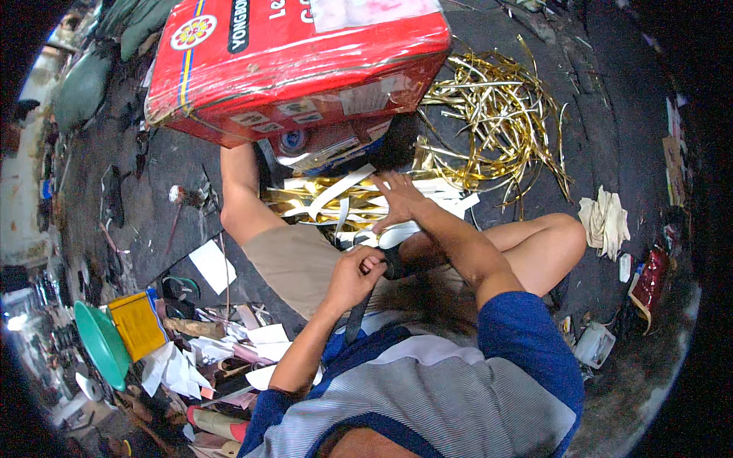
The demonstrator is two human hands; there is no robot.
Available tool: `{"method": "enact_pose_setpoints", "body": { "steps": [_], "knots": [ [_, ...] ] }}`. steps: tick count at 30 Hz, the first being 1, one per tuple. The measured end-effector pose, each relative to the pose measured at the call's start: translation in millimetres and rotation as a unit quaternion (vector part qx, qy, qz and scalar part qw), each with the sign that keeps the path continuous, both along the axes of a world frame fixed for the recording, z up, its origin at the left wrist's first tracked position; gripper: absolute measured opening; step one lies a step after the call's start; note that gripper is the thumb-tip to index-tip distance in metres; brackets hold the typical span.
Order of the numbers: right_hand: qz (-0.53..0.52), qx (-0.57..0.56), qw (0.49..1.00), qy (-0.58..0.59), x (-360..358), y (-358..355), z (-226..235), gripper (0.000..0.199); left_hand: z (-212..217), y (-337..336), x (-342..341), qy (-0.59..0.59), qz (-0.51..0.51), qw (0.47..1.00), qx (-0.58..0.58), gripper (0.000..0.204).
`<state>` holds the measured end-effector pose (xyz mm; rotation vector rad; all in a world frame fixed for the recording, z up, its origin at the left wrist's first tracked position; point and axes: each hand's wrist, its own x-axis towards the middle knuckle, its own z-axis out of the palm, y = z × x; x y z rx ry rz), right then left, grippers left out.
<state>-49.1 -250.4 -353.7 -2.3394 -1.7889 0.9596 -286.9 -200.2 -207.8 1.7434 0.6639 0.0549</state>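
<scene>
My left hand (359, 275) is closed in front of my lap, its fingers pinched on a dark strip (357, 317) that hangs down toward my shirt. Right beside those fingers is a dark rounded thing (393, 264); its kind is unclear. Farther forward, my right hand (401, 200) stretches out with fingers spread over a bundle of white and gold strips (328, 200). The strips lie across the floor between my legs. Whether my right fingertips press on them is hard to tell.
A big red carton (298, 69) stands just beyond the strips. Tangled gold strips (500, 114) lie at the far right. To the left are a green basin (101, 345), a yellow container (137, 324) and white scraps (172, 366). A crumpled pale cloth (605, 221) lies right of my knee.
</scene>
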Motion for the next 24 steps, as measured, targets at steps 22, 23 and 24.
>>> {"method": "enact_pose_setpoints", "body": {
  "steps": [22,23,24],
  "knots": [
    [0.113,0.037,0.992,-0.035,-25.4,27.9,103.7,0.096,3.2,16.7,-23.2,-0.045,0.090,0.992,0.075,0.012],
    [0.128,0.019,0.991,-0.026,-25.6,34.5,120.9,0.099,2.2,18.4,-27.6,-0.055,0.100,0.991,0.072,0.012],
    [0.143,0.000,0.990,-0.017,-24.9,42.0,135.6,0.102,1.5,20.9,-31.9,-0.065,0.111,0.989,0.069,0.013]
  ]
}}
